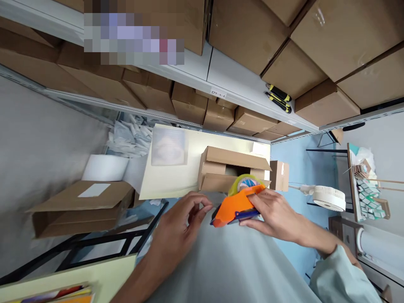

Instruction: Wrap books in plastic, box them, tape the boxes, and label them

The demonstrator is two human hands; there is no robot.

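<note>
My right hand (277, 214) is wrapped round an orange and dark blue tape dispenser (235, 206), held in front of my body. On its far side sits a yellowish roll of tape (233, 185). Just left of the dispenser's front end, my left hand (179, 221) has thumb and forefinger pinched together; whatever is between them, if anything, is too small to make out. Beyond the dispenser an open cardboard box (217, 156) lies on the pale yellow table (192, 176), its flaps raised and its inside partly hidden.
Shelves (233, 71) packed with cardboard boxes run above the table. Two yellow-black cutters (279, 99) lie on one shelf. An open carton (78, 198) stands at left, a small box (279, 175) and a white fan (328, 198) at right. Farther right is another table (352, 181).
</note>
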